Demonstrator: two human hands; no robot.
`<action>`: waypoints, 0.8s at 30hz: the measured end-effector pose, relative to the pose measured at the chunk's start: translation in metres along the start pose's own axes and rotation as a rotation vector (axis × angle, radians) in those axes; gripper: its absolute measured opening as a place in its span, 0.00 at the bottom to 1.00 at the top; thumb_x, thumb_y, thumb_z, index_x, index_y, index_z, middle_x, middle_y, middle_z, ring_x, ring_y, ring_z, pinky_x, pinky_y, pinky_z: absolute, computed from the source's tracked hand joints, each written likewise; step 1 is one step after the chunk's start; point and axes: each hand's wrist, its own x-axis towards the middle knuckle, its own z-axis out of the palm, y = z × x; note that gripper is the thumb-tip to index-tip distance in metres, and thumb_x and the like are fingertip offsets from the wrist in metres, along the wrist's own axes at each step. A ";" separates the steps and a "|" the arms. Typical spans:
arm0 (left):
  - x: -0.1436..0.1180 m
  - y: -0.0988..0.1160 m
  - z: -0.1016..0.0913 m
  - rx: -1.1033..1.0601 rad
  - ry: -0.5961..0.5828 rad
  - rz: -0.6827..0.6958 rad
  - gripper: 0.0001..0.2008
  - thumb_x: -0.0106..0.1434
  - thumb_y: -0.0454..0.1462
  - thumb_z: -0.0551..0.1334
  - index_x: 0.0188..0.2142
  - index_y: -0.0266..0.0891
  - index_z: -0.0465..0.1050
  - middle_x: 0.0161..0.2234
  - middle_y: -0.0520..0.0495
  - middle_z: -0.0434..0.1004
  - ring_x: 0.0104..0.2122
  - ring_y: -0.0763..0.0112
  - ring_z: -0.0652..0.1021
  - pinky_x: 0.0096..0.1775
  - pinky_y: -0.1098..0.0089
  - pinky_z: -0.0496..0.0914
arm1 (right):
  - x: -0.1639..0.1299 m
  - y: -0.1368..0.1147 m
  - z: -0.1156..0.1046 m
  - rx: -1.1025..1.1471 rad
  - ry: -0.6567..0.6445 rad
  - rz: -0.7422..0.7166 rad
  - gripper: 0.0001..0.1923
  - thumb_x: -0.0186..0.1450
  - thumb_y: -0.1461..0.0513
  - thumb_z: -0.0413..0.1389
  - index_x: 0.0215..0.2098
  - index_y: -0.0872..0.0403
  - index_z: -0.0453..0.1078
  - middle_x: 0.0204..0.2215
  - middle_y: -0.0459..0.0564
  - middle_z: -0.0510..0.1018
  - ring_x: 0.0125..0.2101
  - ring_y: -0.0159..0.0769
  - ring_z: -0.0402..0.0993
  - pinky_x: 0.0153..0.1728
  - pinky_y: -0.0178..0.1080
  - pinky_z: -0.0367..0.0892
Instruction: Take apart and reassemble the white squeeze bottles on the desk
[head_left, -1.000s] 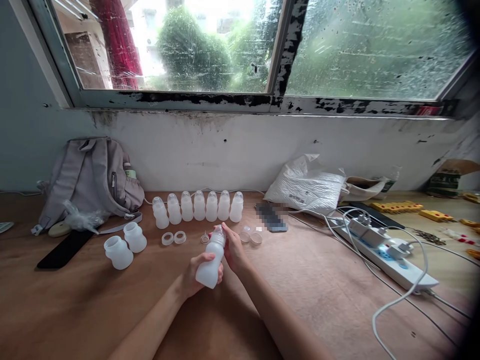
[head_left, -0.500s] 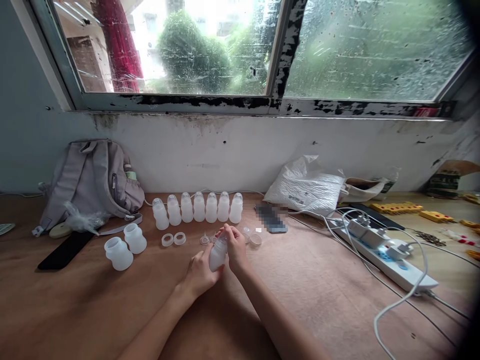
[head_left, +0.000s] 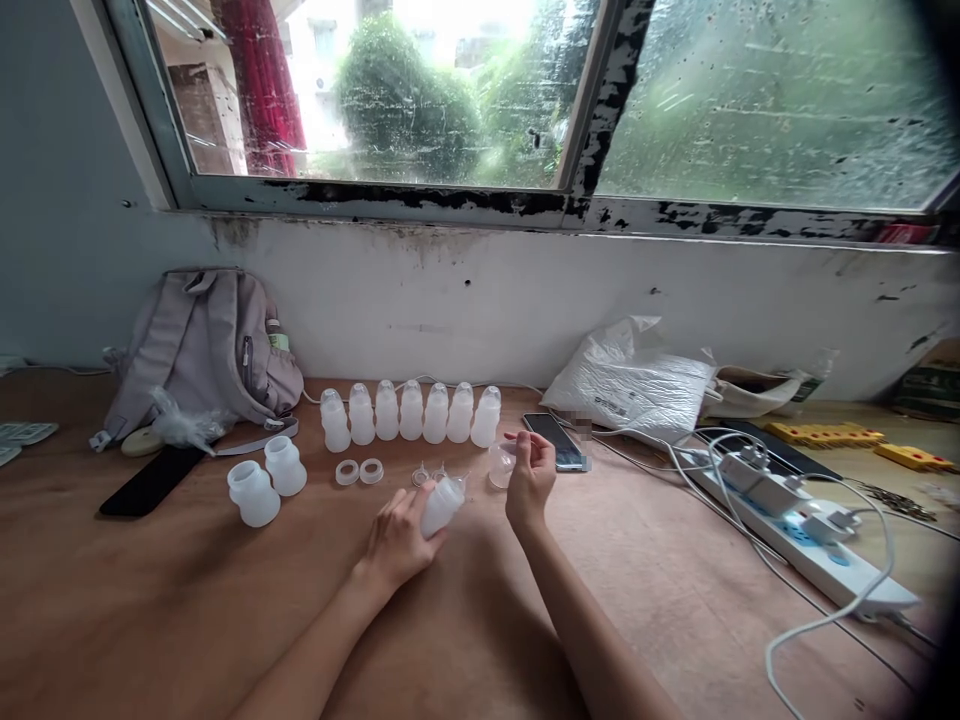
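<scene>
Fingers of the left hand (head_left: 397,540) wrap a translucent bottle (head_left: 442,503), grip closed around its body, tilted just above the tabletop (head_left: 187,600). To its right, the right hand (head_left: 531,478) pinches a clear cap (head_left: 501,462) between its fingertips, held apart from the bottle's top. Behind them a row of capped bottles (head_left: 411,412) stands near the wall; two rings (head_left: 358,471) lie in front of that row.

Single head-worn view: the camera looked forward and down from above the near edge of the brown wooden desk (head_left: 187,610), facing the white wall and grimy metal-framed window (head_left: 585,110) along the far edge. Both forearms entered from the bottom, close to the lens.
</scene>
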 end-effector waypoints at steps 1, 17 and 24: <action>0.001 -0.001 0.001 -0.014 0.014 -0.006 0.23 0.52 0.38 0.58 0.49 0.42 0.59 0.35 0.46 0.71 0.36 0.62 0.70 0.35 0.67 0.65 | 0.004 0.002 -0.003 -0.040 -0.017 -0.034 0.15 0.58 0.51 0.51 0.35 0.55 0.63 0.31 0.50 0.73 0.31 0.34 0.69 0.33 0.36 0.62; 0.004 -0.010 0.012 -0.130 0.097 -0.084 0.22 0.53 0.38 0.59 0.48 0.42 0.58 0.39 0.45 0.70 0.37 0.62 0.72 0.37 0.65 0.67 | -0.002 0.048 -0.007 -0.987 -0.485 -0.599 0.14 0.64 0.53 0.43 0.39 0.51 0.65 0.34 0.49 0.77 0.48 0.42 0.63 0.52 0.57 0.28; 0.003 -0.007 0.011 -0.186 0.049 -0.119 0.22 0.53 0.37 0.58 0.48 0.44 0.56 0.43 0.46 0.70 0.40 0.62 0.73 0.37 0.66 0.67 | 0.003 0.043 -0.013 -0.984 -0.368 -0.474 0.13 0.63 0.56 0.44 0.38 0.52 0.66 0.32 0.50 0.77 0.46 0.45 0.63 0.51 0.59 0.29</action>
